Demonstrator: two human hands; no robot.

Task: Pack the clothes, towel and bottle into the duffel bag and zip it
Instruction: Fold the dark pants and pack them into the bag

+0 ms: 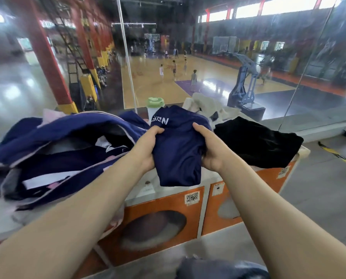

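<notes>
head view. both hands hold a folded navy-blue synthetic garment with white lettering [178, 150] above the top of a white-topped cabinet with orange door panels [162, 200]: the left hand [146, 148] grips its left edge with curled fingers, and the right hand [208, 150] grips its right edge, thumb laid over the cloth. the garment's lower end hangs past the cabinet's front edge. to the left lies the open navy-blue fabric duffel bag with pale pink trim [53, 150], its mouth gaping and dark and white cloth showing inside. behind the garment stands a white plastic bottle with a pale green lid [155, 106], partly hidden by it. right of the bottle rests a crumpled cream-white fluffy towel [206, 106], and just right of the hands a black velvety folded garment [258, 141] lies on the cabinet top. beyond a glass wall [87, 63] lies a wooden basketball court with blurred players.
</notes>
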